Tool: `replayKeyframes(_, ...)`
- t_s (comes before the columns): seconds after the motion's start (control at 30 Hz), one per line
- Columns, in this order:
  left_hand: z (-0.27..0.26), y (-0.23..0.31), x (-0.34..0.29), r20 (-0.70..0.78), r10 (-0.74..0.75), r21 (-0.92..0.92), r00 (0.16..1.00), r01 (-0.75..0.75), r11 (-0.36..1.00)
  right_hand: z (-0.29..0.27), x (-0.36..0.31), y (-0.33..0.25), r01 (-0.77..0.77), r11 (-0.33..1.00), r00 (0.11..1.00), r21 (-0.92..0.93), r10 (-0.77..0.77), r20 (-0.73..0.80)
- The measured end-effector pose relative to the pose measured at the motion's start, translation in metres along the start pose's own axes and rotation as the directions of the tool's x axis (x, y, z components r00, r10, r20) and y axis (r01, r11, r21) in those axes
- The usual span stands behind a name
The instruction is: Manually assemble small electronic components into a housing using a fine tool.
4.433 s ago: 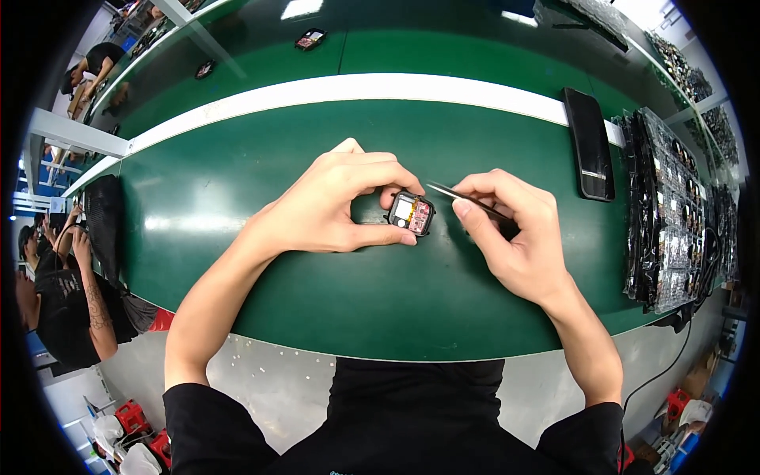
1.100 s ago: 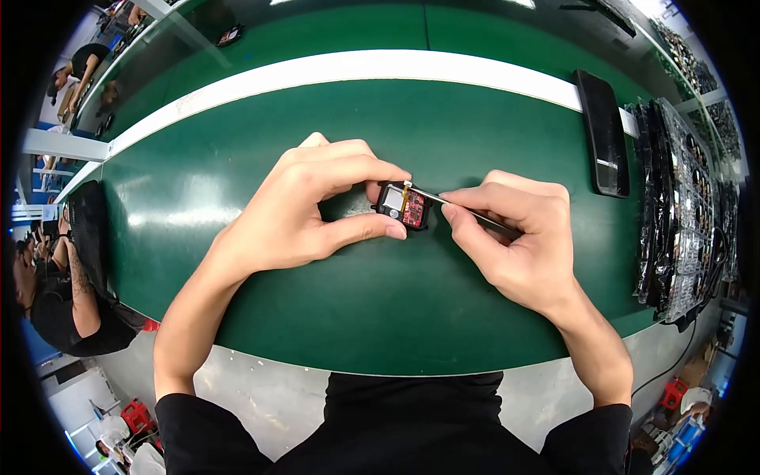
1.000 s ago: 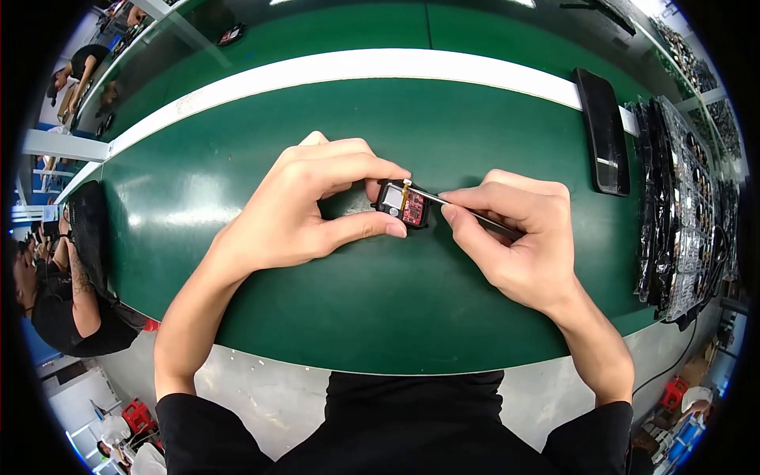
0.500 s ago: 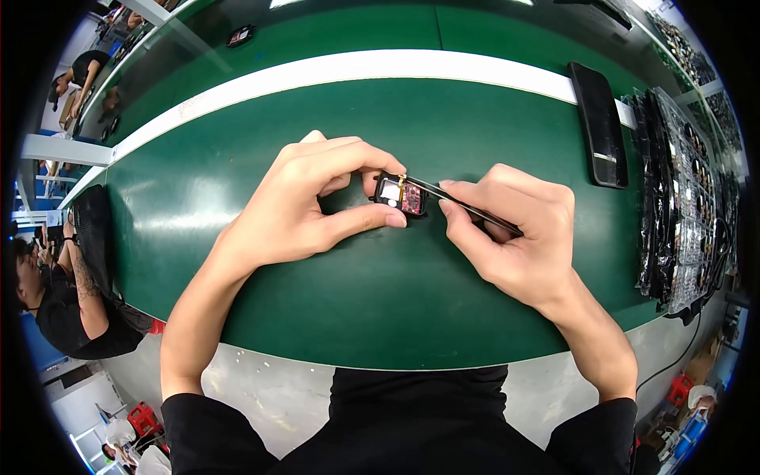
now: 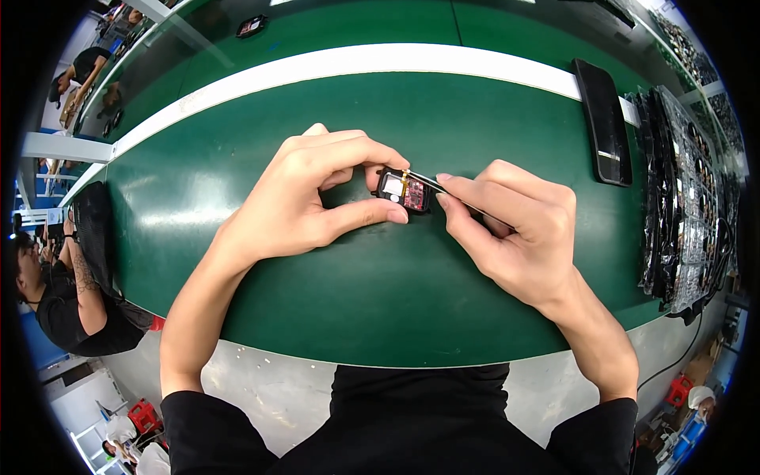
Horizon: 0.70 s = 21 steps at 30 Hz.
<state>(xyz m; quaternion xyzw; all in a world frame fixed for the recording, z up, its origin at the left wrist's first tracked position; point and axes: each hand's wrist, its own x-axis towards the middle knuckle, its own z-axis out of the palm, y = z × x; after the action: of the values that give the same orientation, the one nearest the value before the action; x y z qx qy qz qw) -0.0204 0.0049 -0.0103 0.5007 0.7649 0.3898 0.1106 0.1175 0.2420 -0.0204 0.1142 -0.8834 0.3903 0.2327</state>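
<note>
Between the thumb and fingers of my left hand point(image 5: 317, 190) is a small black watch case point(image 5: 403, 191) with its inside exposed. A pale rectangular part, a red circuit board and a yellowish strip show in it. My right hand point(image 5: 514, 226) pinches slim metal tweezers point(image 5: 427, 183), whose tips reach the upper edge of the case, close to my left fingertip. Whether the tips grip anything is too small to tell.
The green tabletop point(image 5: 356, 309) lies under both hands, with a white rail point(image 5: 332, 65) along its far side. A black phone-like slab point(image 5: 602, 123) and stacked clear trays point(image 5: 685, 198) stand at right. Beyond the rail lies another small case point(image 5: 251, 26). A person point(image 5: 71, 293) sits at left.
The tweezers and right fingers have shifted slightly left, nearer the watch case. The case has turned a little in my left hand, and the whole view has moved slightly.
</note>
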Motion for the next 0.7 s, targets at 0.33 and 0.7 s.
replayKeyframes(0.33, -0.014, -0.010, 0.001, 0.125, 0.007, -0.132, 0.992, 0.010, 0.991, -0.010, 0.004, -0.005, -0.250, 0.937, 0.966, 0.243, 0.225, 0.124)
replayKeyframes(0.7, -0.013, -0.010, 0.000, 0.117, 0.033, -0.086, 0.993, -0.023, 0.996, -0.009, 0.004, -0.003, -0.248, 0.942, 0.965, 0.226, 0.220, 0.143)
